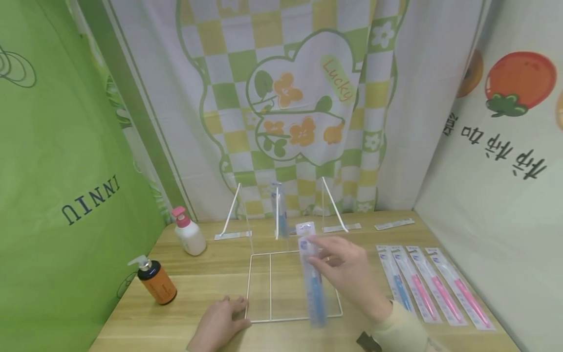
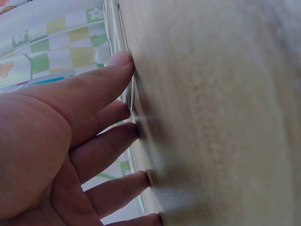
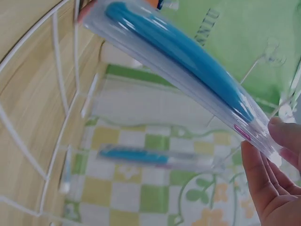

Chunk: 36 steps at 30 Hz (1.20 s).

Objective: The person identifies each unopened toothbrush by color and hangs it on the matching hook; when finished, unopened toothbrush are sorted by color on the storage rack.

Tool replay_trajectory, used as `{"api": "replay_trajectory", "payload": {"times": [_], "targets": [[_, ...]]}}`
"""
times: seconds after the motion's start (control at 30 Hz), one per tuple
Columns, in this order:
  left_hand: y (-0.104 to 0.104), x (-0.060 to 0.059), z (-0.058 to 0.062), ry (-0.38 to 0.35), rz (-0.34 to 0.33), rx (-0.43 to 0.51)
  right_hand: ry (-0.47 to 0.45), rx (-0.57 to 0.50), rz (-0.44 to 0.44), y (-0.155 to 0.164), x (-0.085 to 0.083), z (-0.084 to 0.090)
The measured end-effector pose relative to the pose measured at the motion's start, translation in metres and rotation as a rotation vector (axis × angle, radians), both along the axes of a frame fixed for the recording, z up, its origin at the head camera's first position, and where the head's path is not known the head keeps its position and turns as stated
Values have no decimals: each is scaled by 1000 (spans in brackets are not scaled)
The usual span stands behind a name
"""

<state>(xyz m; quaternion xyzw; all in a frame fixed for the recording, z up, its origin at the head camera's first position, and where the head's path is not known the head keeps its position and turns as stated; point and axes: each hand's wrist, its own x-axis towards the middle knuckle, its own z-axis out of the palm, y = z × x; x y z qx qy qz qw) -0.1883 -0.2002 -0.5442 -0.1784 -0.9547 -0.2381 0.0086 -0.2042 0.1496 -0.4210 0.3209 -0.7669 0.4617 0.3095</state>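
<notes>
My right hand (image 1: 345, 266) pinches the upper part of a packaged toothbrush (image 1: 317, 300) with a blue handle, between thumb and fingers. The clear pack hangs upright over the base of a white wire rack (image 1: 270, 288). Behind it, another blue packaged toothbrush (image 1: 283, 215) hangs at the rack's middle hook; in the right wrist view this hanging pack (image 3: 136, 156) shows against the checked curtain. My left hand (image 1: 222, 320) rests at the front left corner of the rack's base. Its extended fingers (image 2: 106, 146) touch down on the wooden table in the left wrist view.
Several packaged toothbrushes (image 1: 420, 286), one blue and the others pink, lie in a row at the right. A white pump bottle (image 1: 192, 238) and an orange pump bottle (image 1: 160, 284) stand at the left. Pale strips (image 1: 394, 224) lie along the back of the table.
</notes>
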Motion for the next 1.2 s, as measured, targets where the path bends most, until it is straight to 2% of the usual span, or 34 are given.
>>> {"api": "replay_trajectory", "payload": {"times": [0.13,0.3,0.5,0.7,1.2], "targets": [[0,0,-1,-1,2,-10,87,-58,79,-14,7,8],[-1,-1,0,8,5,-13,225,-64,132,-33,17,16],[-1,-1,-1,29,5,-10,289,-50,145,-50,16,16],[-1,-1,0,15,1,-10,325,-38,110,-58,3,9],[-1,-2,-4,-12,10,-12,260,-3,-30,-68,-52,-4]]}}
